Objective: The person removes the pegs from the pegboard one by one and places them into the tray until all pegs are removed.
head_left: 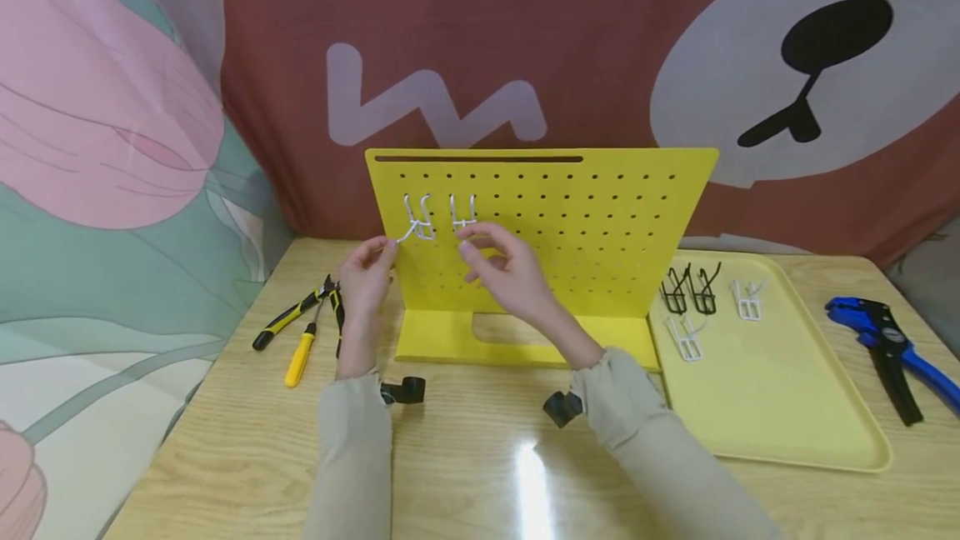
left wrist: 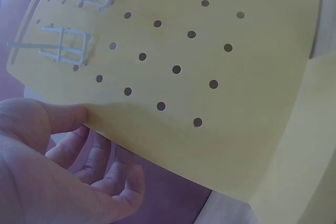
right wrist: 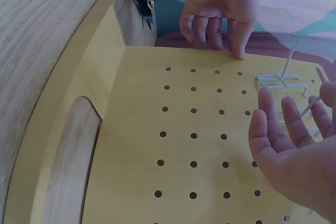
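Observation:
A yellow pegboard (head_left: 622, 158) stands upright on the table. Two white wire hooks hang side by side near its upper left corner. My left hand (head_left: 363, 277) grips the board's left edge, thumb (left wrist: 68, 117) on the front face and the other fingers behind, as the left wrist view shows. Just right of that hand is the left white hook (head_left: 418, 226), its long prong angled out. My right hand (head_left: 517, 273) pinches the right white hook (head_left: 463, 222) between thumb and forefinger; in the right wrist view the fingers partly hide this hook.
On the right lies a yellow tray (head_left: 765, 407) with black wire hooks (head_left: 703, 300) and more white ones (head_left: 748, 307). Beyond it is a blue wire stripper (head_left: 888, 336). Left of the board lie yellow-black pliers (head_left: 288, 325) and a yellow-handled screwdriver (head_left: 300, 359). Printed cloth hangs behind.

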Demonstrator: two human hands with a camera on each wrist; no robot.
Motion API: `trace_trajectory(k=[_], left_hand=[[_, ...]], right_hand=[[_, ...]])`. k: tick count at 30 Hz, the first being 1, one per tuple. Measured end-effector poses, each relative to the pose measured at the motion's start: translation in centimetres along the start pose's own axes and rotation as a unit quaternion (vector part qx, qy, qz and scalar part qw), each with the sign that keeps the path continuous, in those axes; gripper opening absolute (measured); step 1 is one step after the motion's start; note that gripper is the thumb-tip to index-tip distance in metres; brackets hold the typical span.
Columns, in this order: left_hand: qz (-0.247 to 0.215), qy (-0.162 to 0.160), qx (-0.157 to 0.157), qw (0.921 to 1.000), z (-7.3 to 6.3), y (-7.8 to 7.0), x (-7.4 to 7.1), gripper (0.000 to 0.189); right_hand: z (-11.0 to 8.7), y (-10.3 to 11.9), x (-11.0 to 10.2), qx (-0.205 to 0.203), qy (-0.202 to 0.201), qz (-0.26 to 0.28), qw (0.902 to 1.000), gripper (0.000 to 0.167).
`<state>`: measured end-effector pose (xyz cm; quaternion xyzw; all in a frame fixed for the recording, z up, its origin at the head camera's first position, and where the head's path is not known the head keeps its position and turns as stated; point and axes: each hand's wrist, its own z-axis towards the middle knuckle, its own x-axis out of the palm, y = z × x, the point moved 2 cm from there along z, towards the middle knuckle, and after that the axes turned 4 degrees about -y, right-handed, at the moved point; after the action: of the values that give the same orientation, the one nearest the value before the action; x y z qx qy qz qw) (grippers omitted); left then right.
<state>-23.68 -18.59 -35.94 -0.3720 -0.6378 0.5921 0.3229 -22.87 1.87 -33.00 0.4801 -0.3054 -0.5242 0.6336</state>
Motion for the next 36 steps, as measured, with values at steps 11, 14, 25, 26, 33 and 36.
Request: trace_trajectory(k=[11, 14, 25, 26, 33, 36], left_hand=[[0.013, -0.005, 0.006, 0.9999, 0.1, 0.0, 0.0, 0.026], [0.016, -0.005, 0.006, 0.9998, 0.0, -0.1, -0.1, 0.026], [0.007, -0.001, 0.010, 0.9999, 0.0, 0.0, -0.1, 0.024], [0.006, -0.002, 0.010, 0.9999, -0.1, -0.1, -0.1, 0.023], [0.003, 0.003, 0.007, 1.0000, 0.0, 0.0, -0.2, 0.022], [0.006, 0.005, 0.006, 1.0000, 0.0, 0.0, -0.1, 0.025]], right_hand=[[0.0, 0.4, -0.3, 0.008, 0.003, -0.018, 0.9998, 0.023], [-0.4, 0.3, -0.4, 0.019, 0.012, -0.018, 0.9996, 0.022], [-1.5, 1.5, -1.0, 0.027, 0.034, 0.064, 0.9970, 0.020], [-1.7, 1.6, -1.1, 0.029, 0.036, 0.073, 0.9962, 0.020], [-3.1, 1.5, -2.6, 0.079, 0.031, 0.113, 0.9899, 0.025], [-3.9, 1.1, -3.6, 0.093, 0.025, 0.100, 0.9903, 0.026]])
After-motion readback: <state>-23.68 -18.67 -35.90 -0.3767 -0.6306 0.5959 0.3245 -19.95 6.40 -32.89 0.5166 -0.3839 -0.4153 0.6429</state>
